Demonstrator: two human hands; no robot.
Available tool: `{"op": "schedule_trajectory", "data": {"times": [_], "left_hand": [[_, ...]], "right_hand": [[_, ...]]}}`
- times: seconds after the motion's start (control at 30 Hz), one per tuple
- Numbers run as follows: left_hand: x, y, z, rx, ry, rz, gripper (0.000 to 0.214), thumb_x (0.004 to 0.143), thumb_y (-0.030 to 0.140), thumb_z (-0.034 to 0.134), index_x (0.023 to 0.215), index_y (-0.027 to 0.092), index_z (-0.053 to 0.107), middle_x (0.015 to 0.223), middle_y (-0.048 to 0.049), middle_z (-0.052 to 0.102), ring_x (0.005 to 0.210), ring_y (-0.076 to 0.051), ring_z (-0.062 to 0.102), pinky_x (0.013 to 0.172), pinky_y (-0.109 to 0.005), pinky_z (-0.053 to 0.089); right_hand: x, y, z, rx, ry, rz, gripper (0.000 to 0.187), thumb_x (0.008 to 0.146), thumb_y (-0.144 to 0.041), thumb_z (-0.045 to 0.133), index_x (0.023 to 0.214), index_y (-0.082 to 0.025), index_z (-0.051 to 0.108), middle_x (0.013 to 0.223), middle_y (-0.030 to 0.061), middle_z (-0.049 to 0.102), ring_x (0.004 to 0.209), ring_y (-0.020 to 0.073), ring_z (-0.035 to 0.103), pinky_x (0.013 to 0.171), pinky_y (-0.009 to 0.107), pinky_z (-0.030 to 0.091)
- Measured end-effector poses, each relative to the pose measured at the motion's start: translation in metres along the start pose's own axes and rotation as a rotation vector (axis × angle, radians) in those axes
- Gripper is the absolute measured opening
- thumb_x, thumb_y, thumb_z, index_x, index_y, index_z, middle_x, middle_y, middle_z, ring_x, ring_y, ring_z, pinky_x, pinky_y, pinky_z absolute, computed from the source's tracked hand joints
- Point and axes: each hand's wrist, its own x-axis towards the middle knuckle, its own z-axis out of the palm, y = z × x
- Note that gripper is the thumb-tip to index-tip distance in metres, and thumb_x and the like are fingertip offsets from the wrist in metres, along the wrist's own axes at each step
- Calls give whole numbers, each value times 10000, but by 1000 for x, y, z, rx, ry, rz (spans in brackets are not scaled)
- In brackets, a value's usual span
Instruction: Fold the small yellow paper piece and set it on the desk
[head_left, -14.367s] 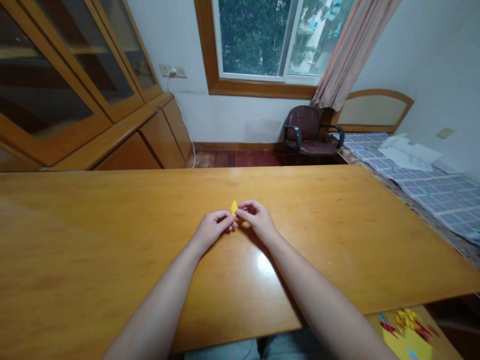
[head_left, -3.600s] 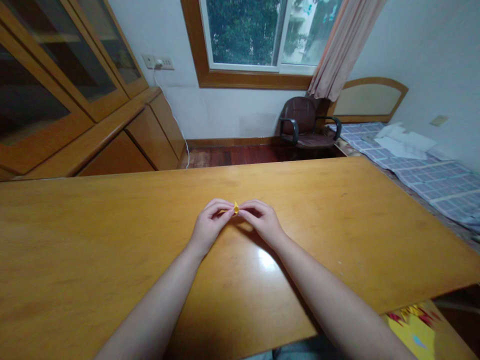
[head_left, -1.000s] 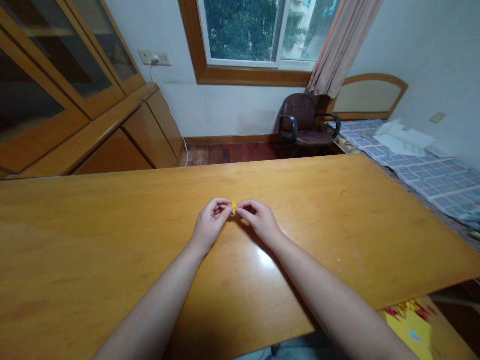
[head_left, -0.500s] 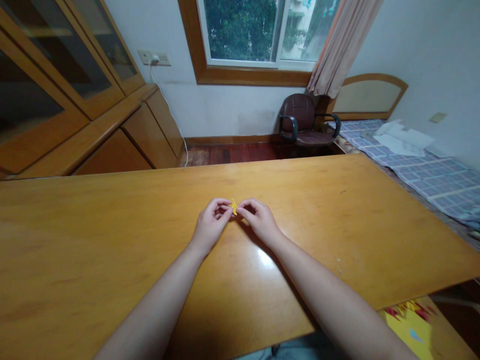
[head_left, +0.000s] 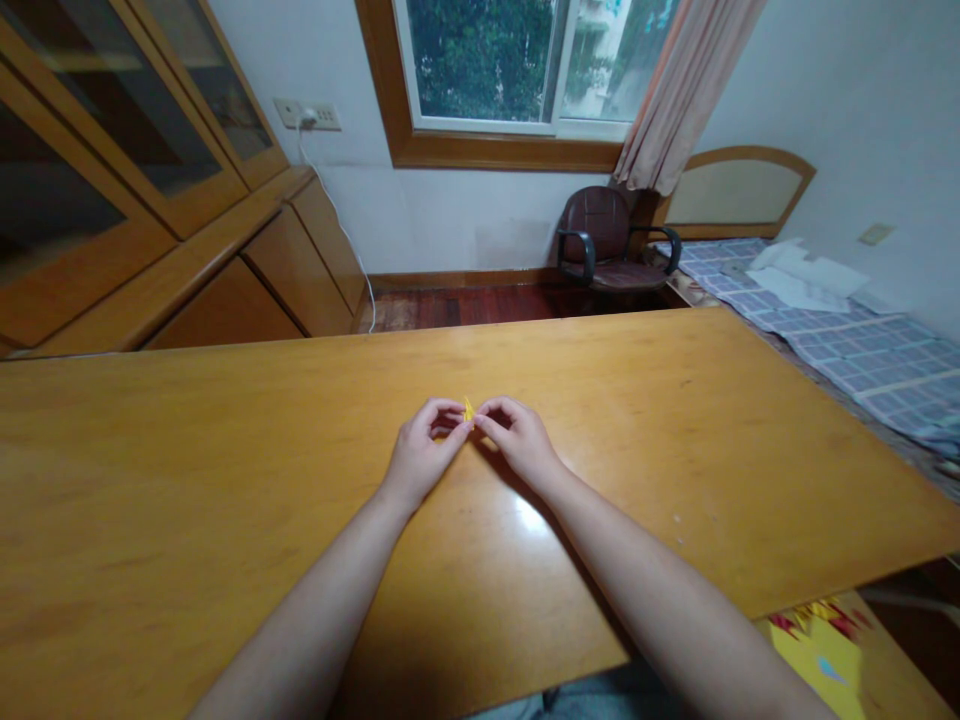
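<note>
A small folded piece of yellow paper (head_left: 468,410) is pinched between both hands just above the wooden table (head_left: 225,480). My left hand (head_left: 420,455) grips it from the left with thumb and fingers pressed together. From the right, my right hand (head_left: 517,440) pinches the same piece. Only a small tip of the paper shows between the fingertips; the remainder is hidden by the fingers.
A box with several red and yellow folded paper pieces (head_left: 821,650) sits low at the right, below the table edge. Beyond the table are a dark armchair (head_left: 607,240), a bed with a checked sheet (head_left: 862,350) and wooden cabinets (head_left: 150,200).
The paper has been folded smaller than at the earliest frame. Over the last second the hands stay almost still, the fingertips closing slightly tighter on the piece.
</note>
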Motion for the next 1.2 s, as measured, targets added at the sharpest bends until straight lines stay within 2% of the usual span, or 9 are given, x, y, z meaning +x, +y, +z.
{"op": "schedule_trajectory", "data": {"times": [0.23,0.57,0.8,1.0,1.2], "left_hand": [[2,-1,0,-13,18,-45,213,747,314,726,890,189,629,844,-25,678,790,-166,668,751,-298,550],[3,-13,-1,-96,-19,-77,258,766,303,725,955,187,593,854,-9,638,810,-150,645,769,-283,534],[5,-6,0,-169,26,-113,354,716,302,756,1008,176,601,879,-18,632,828,-150,636,784,-293,539],[5,-3,-1,-183,36,-133,346,709,321,761,982,169,612,817,-3,628,791,-146,632,770,-289,531],[6,2,-2,-198,43,-141,324,709,306,760,964,167,617,742,16,630,722,-134,610,718,-262,499]], "right_hand": [[-1,-1,0,-17,3,-2,155,829,-341,656,819,-187,679,795,26,687,752,166,617,727,284,470],[-1,1,1,-1,-8,22,158,825,-333,668,846,-177,683,816,31,702,765,158,623,737,270,477],[-2,-3,0,-50,-48,-7,122,832,-296,659,846,-176,678,818,28,701,753,151,620,728,266,472],[-2,-8,1,-86,-90,-25,106,832,-275,653,838,-173,679,817,28,699,747,145,616,733,266,468],[-2,-6,1,-32,-69,19,130,812,-294,668,844,-168,676,807,32,697,743,149,620,726,273,479]]}}
